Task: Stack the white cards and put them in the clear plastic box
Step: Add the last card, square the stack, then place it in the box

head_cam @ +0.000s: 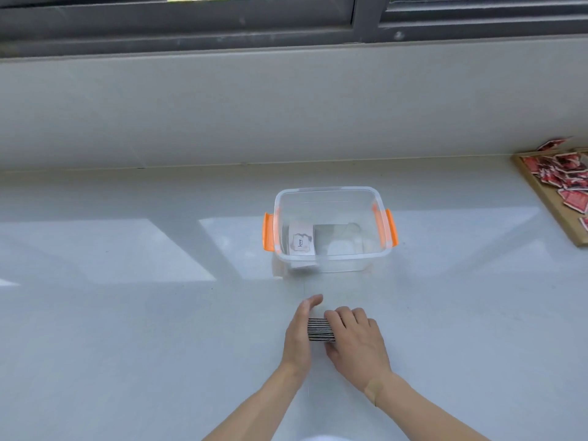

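A stack of white cards (319,329) stands on edge on the pale counter, its striped card edges facing me. My left hand (297,337) presses flat against the stack's left face. From the right and over the top, my right hand (356,340) curls its fingers around the stack. Beyond the hands stands the clear plastic box (331,257) with orange latches, lid off. Inside it, a white card (301,241) printed with "love" leans at the left end.
A wooden tray (541,194) holding several red-and-white cards lies at the far right edge of the counter. A low white wall and a dark window frame run along the back. The counter surface (127,329) stretches wide to the left.
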A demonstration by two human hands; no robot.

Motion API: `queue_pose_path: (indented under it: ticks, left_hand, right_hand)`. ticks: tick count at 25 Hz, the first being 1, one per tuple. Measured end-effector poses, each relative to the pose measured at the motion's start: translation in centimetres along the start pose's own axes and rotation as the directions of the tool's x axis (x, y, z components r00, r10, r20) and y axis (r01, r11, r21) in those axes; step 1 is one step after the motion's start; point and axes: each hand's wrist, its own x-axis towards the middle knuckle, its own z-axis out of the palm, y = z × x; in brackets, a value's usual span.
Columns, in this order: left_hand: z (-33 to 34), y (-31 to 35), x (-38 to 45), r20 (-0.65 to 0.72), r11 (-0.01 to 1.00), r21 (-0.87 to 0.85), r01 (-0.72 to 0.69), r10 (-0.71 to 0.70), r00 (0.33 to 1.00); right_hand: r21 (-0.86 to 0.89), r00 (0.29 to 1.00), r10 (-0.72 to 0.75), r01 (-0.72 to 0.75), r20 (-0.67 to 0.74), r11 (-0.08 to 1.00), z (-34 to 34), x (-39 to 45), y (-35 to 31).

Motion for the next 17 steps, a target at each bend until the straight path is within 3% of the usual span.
queue_pose_path:
  ticks: [2, 5, 7, 11, 14, 15, 17]
  left_hand:
    - [-1.4, 0.7, 0.6, -0.001, 1.0, -0.011, -0.009, 0.009, 1.0]
    - [-2.8, 0.9, 1.2, -0.208, 0.989, -0.098, -0.11, 0.087, 0.974]
    - [-0.9, 0.5, 0.8, -0.228, 0.99, -0.078, -0.114, 0.093, 0.969]
    - [1.5, -0.2, -0.1, -0.044, 0.992, 0.115, -0.045, 0.05, 0.998]
    - [-0.2, -0.1, 0.0, 0.091, 0.959, 0.267, -0.096, 0.074, 0.993]
    - [-0.6, -0.3, -0.2, 0.141, 0.916, 0.37, -0.156, 0.11, 0.984]
    - [-1.1, -0.7, -0.6, 0.26, 0.727, 0.608, -0.318, 0.196, 0.945]
  right_hand:
    - [-0.004, 1.0, -0.014, 0.014, -0.007, 1.0, 0.0, 0.0, 0.3]
    - [-0.002, 1.0, -0.007, 0.007, -0.008, 1.0, 0.1, 0.1, 0.3]
    - [-0.003, 1.0, 0.01, -0.01, 0.0, 1.0, 0.2, 0.1, 0.1]
    - [-0.015, 1.0, 0.026, -0.026, 0.006, 1.0, 0.4, -0.1, 0.6]
    - [0.0, 1.0, 0.029, -0.029, -0.001, 1.0, 0.4, -0.1, 0.7]
    - [0.012, 1.0, 0.031, -0.031, -0.003, 0.999, 0.5, -0.1, 0.6]
    - [0.049, 0.999, 0.047, -0.048, 0.009, 0.998, 0.4, 0.0, 0.8]
